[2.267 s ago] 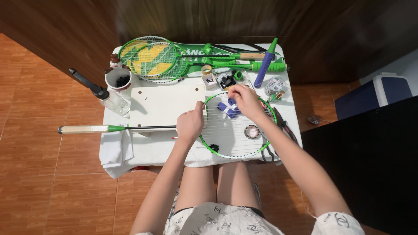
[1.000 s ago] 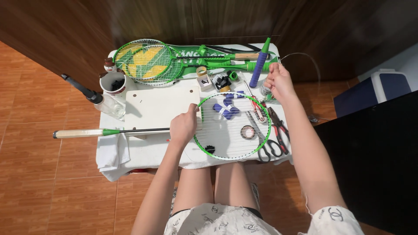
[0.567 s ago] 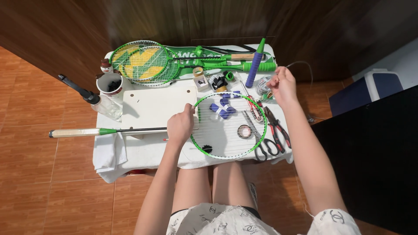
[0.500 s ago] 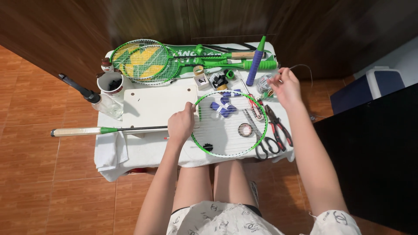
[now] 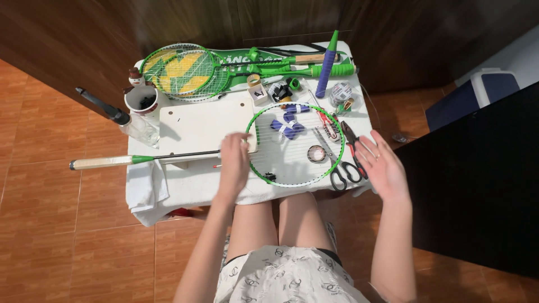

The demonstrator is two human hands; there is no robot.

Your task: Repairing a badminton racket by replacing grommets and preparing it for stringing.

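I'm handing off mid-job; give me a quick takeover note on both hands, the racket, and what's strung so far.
Left hand: pressing down on the racket at its throat, fingers bent over the frame.
Right hand: open, empty, off the table's right edge beside the scissors and pliers.
Racket lies flat on the white table, handle pointing left.
Done: vertical strings cover the head; blue clips sit on them.
Left: cross strings are too fine to judge; the loose string end is not visible.
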